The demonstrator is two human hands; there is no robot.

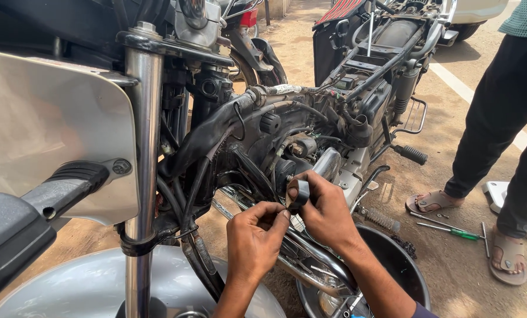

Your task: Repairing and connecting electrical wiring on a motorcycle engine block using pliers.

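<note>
My right hand (pixel 325 209) holds a small roll of black tape (pixel 298 193) in front of a stripped motorcycle's engine (pixel 310 156). My left hand (pixel 254 238) pinches the loose end of the tape with thumb and fingers, just left of the roll. Both hands hover over the chrome exhaust pipe (pixel 301 259) and the frame tube beside the engine. Black cables and hoses (pixel 198 188) run down from the steering head to the left of my hands.
The chrome fork leg (pixel 141 176) and silver front mudguard (pixel 92 285) fill the near left. A black basin (pixel 393 259) sits on the dirt under the bike. Screwdrivers (pixel 452 227) lie on the ground near another person's sandalled feet (pixel 508 253) at right.
</note>
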